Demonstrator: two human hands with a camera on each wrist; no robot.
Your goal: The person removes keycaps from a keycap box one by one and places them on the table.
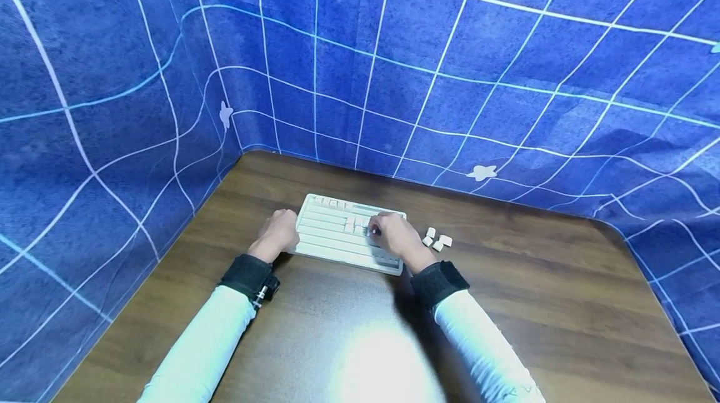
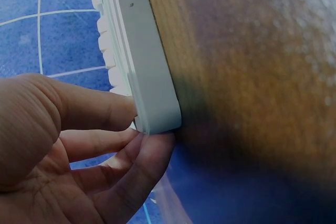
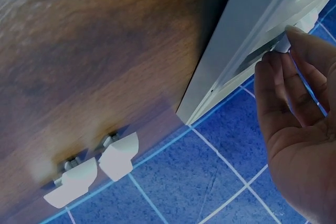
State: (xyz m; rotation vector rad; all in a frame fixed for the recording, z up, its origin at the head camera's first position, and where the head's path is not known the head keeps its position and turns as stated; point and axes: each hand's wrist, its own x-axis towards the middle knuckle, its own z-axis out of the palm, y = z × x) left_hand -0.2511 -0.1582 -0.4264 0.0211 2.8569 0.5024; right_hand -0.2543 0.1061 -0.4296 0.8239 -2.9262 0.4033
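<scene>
A pale keyboard [image 1: 337, 248] lies on the table, with a short row of white keycaps [image 1: 333, 203] at its far left and a small cluster of keycaps [image 1: 350, 224] near the middle. My left hand [image 1: 281, 231] holds the keyboard's left end; in the left wrist view the thumb is on the top edge and fingers touch the end corner. Over the right half of the keyboard, my right hand [image 1: 394, 234] pinches a small keycap [image 3: 283, 44] between thumb and fingertips. The fingers partly hide that keycap.
Several loose white keycaps [image 1: 445, 240] lie on the wooden table [image 1: 534, 278] just right of the keyboard; two keycaps [image 3: 118, 158] show close up in the right wrist view. A blue cloth [image 1: 349, 65] with pale grid lines hangs behind and along the sides.
</scene>
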